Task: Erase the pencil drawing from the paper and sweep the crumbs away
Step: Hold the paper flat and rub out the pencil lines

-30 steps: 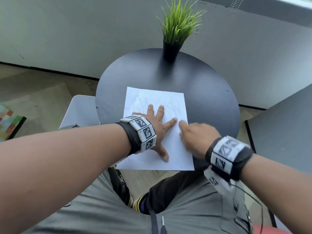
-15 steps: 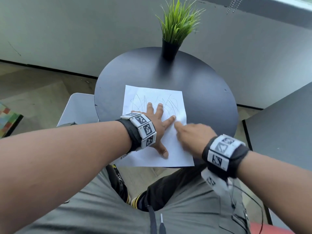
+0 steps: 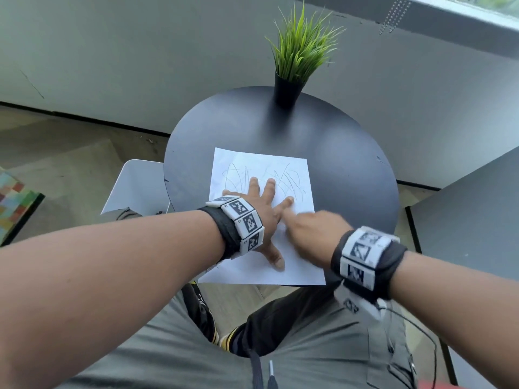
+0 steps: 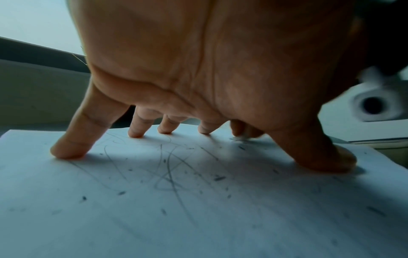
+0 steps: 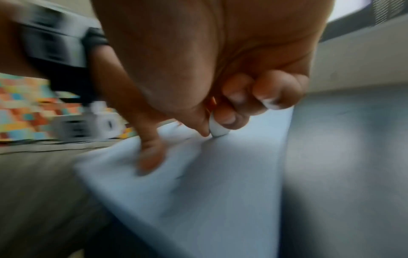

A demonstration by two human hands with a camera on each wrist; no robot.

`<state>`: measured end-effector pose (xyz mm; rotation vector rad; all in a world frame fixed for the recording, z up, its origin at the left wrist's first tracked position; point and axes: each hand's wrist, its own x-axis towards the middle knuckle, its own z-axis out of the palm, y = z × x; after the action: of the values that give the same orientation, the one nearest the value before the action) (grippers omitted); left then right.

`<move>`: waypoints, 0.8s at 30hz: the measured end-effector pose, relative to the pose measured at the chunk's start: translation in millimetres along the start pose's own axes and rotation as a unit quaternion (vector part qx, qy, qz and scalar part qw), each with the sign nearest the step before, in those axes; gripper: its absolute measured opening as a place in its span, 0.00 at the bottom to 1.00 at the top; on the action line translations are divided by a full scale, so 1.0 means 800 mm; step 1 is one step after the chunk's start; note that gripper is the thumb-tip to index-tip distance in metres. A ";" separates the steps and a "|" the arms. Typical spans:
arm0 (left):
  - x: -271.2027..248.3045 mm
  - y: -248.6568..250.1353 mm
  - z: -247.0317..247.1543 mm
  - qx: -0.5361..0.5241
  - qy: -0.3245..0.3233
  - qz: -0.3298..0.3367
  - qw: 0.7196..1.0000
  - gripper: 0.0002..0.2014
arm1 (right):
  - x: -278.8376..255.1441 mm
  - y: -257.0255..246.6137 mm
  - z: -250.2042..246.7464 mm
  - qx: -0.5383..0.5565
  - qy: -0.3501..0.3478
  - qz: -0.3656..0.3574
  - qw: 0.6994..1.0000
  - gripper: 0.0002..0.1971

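A white sheet of paper with grey pencil scribbles lies on the round black table. My left hand presses flat on the sheet with its fingers spread. My right hand, blurred, pinches a small white eraser and rubs it on the paper beside the left index finger. In the left wrist view, dark eraser crumbs are scattered over the sheet among faint pencil lines, and the eraser shows behind the palm.
A potted green grass plant stands at the table's far edge. A white chair sits to the left of the table, a second dark tabletop to the right. My lap lies under the table's near edge.
My right hand has slid left across the paper, from its right edge to just beside my left index finger. The left hand has stayed pressed in place.
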<state>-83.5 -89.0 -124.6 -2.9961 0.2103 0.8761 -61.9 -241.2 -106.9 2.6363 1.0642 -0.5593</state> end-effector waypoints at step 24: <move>-0.006 -0.031 0.000 0.008 -0.006 0.015 1.000 0.69 | 0.040 0.048 -0.005 0.038 0.050 0.003 0.998 0.07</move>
<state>-84.4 -64.0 -122.4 -2.9797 0.2615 0.8909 -12.6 -247.3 -114.2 2.7590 1.0847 -0.4795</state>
